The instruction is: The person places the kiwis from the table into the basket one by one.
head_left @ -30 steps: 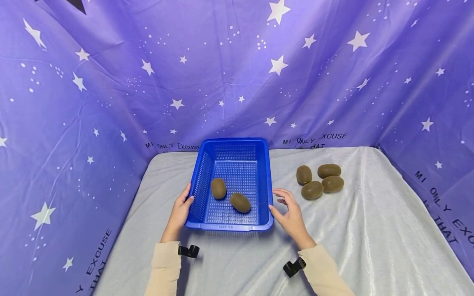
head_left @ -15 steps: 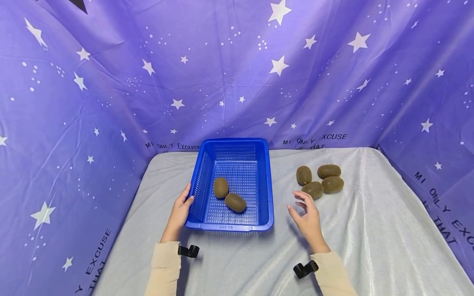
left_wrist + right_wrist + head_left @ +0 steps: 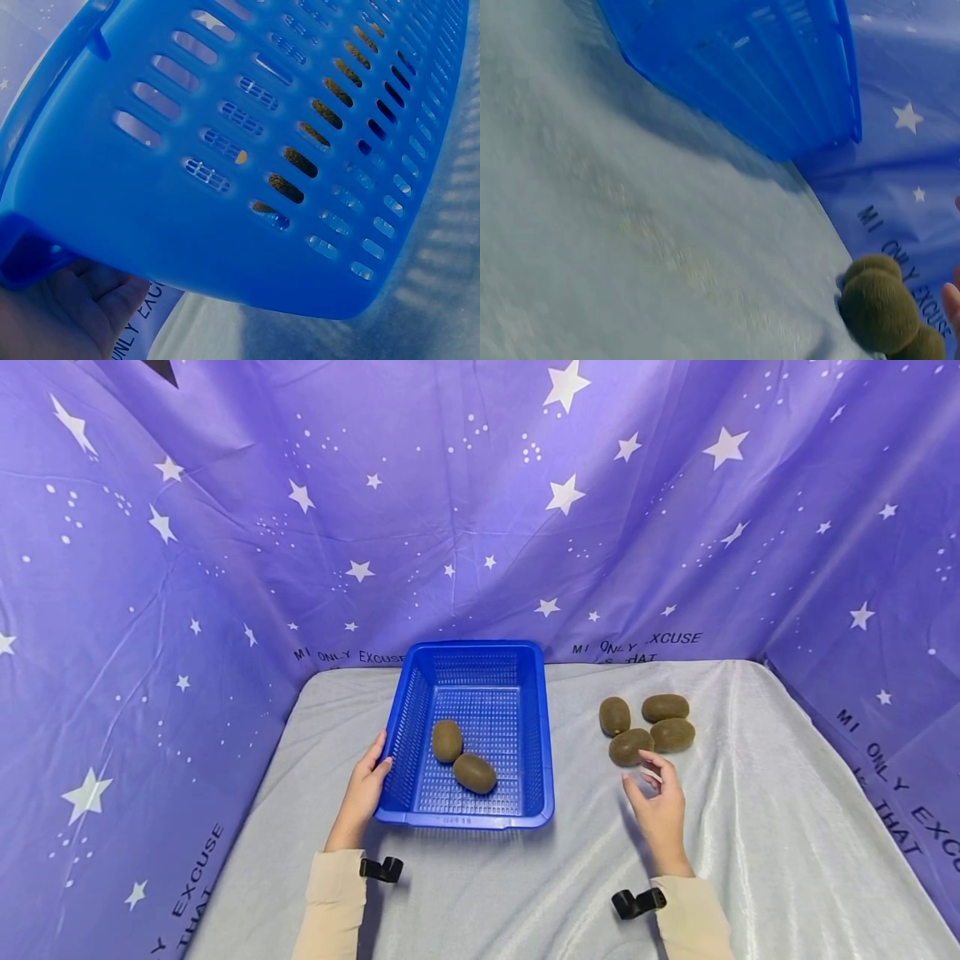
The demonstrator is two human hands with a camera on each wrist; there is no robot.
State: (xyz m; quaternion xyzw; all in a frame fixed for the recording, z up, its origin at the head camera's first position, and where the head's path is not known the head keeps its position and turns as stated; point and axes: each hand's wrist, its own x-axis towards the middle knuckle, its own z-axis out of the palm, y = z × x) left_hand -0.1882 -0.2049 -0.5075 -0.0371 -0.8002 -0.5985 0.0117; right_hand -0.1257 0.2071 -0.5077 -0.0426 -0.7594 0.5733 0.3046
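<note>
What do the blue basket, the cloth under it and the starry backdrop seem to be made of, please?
The blue basket: moulded plastic, most likely, smooth and slightly glossy, with rows of regular slots.
The pale cloth: probably velvet-like fabric, with soft sheen along its folds.
The starry backdrop: thin printed fabric or plastic sheeting, faintly shiny and creased; the look leaves open which.

You reach forward with both arms (image 3: 330, 902), your left hand (image 3: 363, 789) gripping with its thumb (image 3: 383, 768) parted from the fingers (image 3: 373, 750), your right hand (image 3: 662, 808) well apart from it, fingers gently bent and thumb clear of them.
</note>
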